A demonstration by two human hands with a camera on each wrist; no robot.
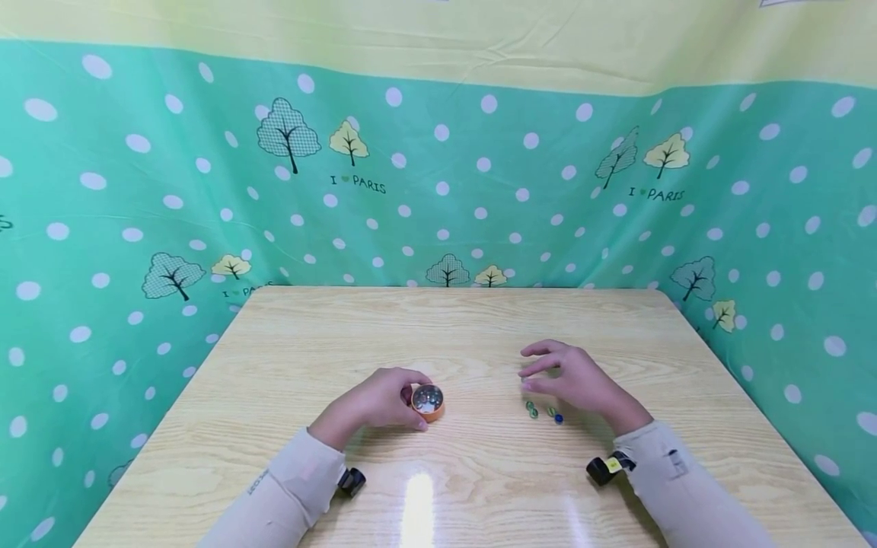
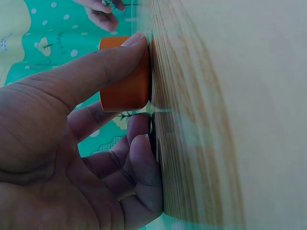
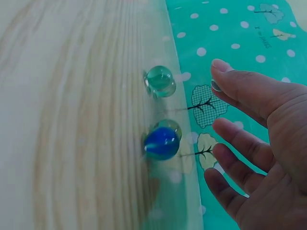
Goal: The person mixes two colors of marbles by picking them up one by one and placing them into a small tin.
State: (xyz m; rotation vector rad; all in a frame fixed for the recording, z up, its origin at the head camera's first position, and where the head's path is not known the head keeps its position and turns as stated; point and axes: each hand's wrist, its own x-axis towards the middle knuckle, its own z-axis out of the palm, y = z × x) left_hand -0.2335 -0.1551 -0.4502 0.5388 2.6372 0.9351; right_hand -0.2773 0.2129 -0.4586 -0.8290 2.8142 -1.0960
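Note:
My left hand (image 1: pixel 387 399) grips a small round orange container (image 1: pixel 428 415), its thumb on one side and fingers round the other. The container stands on the table, with small shiny round things showing in its top; the left wrist view shows only its orange side (image 2: pixel 125 86). To the right, my right hand (image 1: pixel 572 377) is raised above the table and pinches a glass marble (image 3: pixel 216 86) between thumb and forefinger, its other fingers spread. Several marbles lie below and beside that hand, among them a green marble (image 3: pixel 160 79) and a blue marble (image 3: pixel 163 143).
A light wood-grain table (image 1: pixel 445 327) carries everything. Behind and at both sides hangs a green cloth (image 1: pixel 438 167) with white dots and printed trees. A black wrist camera (image 1: pixel 352 482) sits on the left sleeve and another camera (image 1: pixel 603 469) on the right.

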